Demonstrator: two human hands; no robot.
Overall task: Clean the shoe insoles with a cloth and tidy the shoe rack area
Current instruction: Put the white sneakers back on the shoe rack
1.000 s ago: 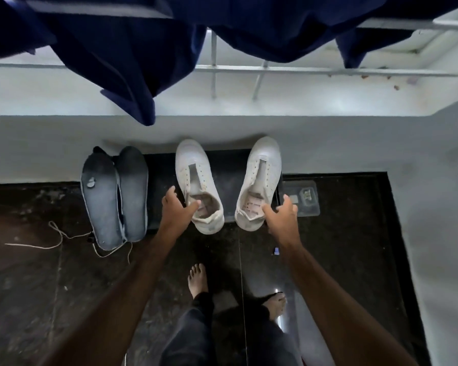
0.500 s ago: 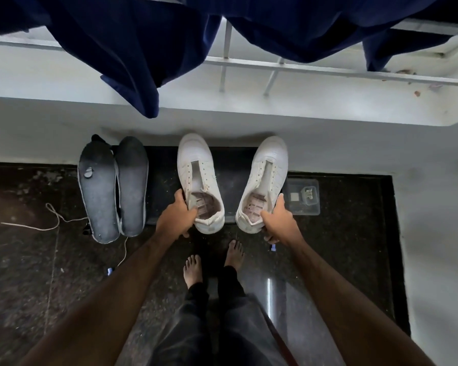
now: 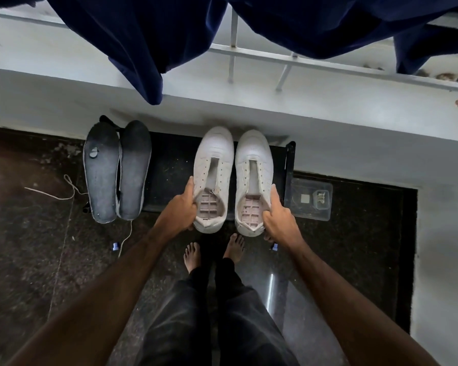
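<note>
Moved: both shoes are now drawn together, side by side.
Hands: left hand (image 3: 181,207) is clamped on the left shoe (image 3: 212,178); right hand (image 3: 278,215) on the right shoe (image 3: 254,180), at twelve o'clock from the feet.
Progress: insoles (image 3: 117,170) are out, at ten o'clock; no wiping cloth is seen; tidying is judged underway.
Count: two shoes, two insoles, one plastic box (image 3: 311,199), two small blue caps (image 3: 114,246).

Insoles (image 3: 117,170) lie left of shoes (image 3: 232,178).

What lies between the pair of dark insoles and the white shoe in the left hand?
In the head view, only a bare stretch of the black shelf top separates the insoles from the left shoe, which the left hand grips.
</note>
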